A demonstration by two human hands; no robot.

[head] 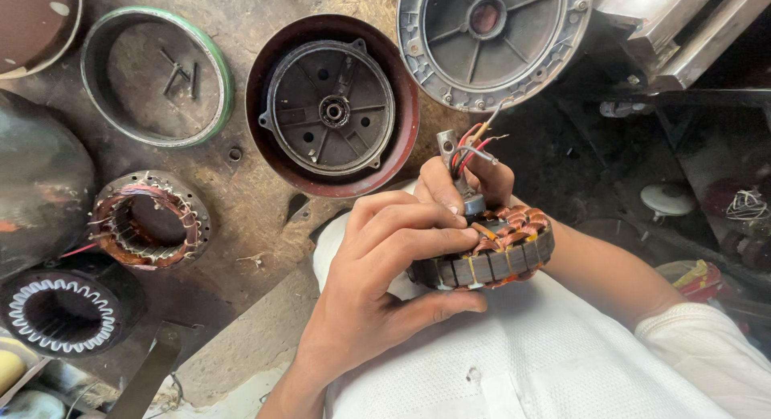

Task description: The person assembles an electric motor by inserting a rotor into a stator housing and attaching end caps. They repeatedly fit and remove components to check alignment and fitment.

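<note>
A round motor stator (499, 257) with copper-coloured windings and a dark laminated rim rests on my lap over white cloth. My left hand (377, 282) grips it from the near side, fingers wrapped over its top and rim. My right hand (470, 182) holds the stator's centre shaft and the bundle of red, yellow and grey wires (474, 146) that sticks up from it. Part of the stator is hidden under my fingers.
On the dirty workbench lie a maroon dish holding a grey motor end cover (331, 106), a grey cast housing (491, 42), a green-rimmed ring (157, 75), a wound stator (150, 220) and a dark stator with white insulation (60, 312). Metal bars (683, 34) sit at top right.
</note>
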